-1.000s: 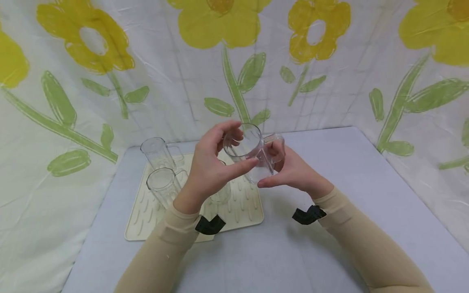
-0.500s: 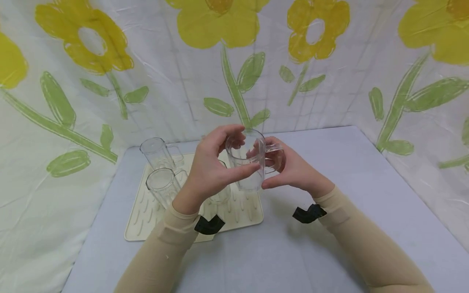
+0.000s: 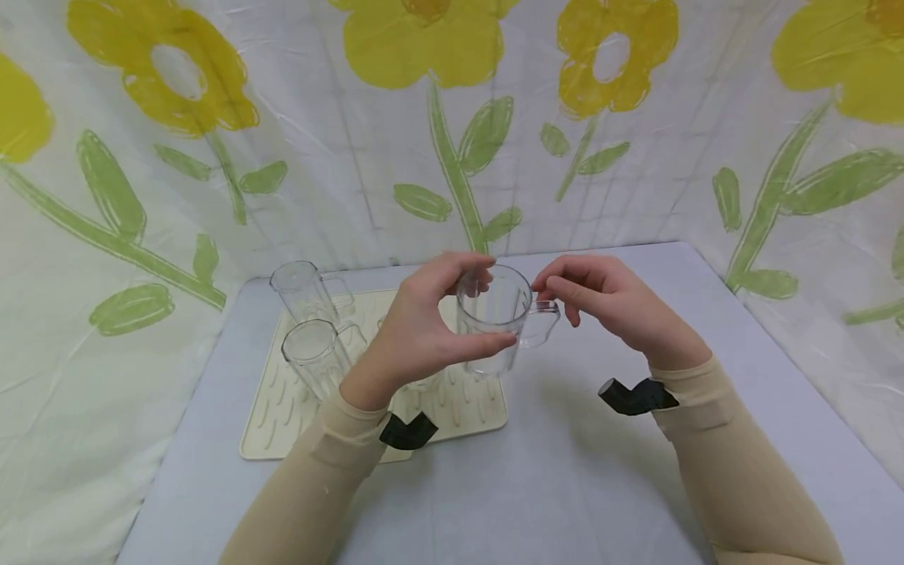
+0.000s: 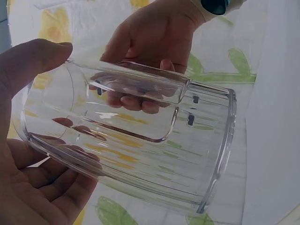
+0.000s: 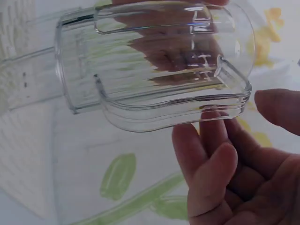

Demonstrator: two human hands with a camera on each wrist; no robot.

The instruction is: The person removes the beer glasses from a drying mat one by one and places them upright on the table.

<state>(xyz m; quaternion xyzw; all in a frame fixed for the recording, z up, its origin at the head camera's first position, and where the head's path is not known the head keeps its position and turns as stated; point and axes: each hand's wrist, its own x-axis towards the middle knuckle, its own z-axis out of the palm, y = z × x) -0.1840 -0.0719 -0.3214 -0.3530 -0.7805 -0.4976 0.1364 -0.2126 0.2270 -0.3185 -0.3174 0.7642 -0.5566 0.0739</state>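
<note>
One mug (image 3: 494,315), seemingly being repositioned: left hand (image 3: 432,326) gripping, right hand (image 3: 610,302) hovering loosely curled beside handle (image 5: 173,110); next likely needing steady lowering.

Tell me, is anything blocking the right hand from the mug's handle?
No, nothing visible is in the way: the right hand is right beside the handle, while the left hand grips the clear mug by its body.

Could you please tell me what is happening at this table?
A person's left hand grips a clear mug, holding it above the table. The right hand is beside its handle; whether it touches is hard to tell. A similar mug stands on the cream mat, with another mug behind it.
</note>
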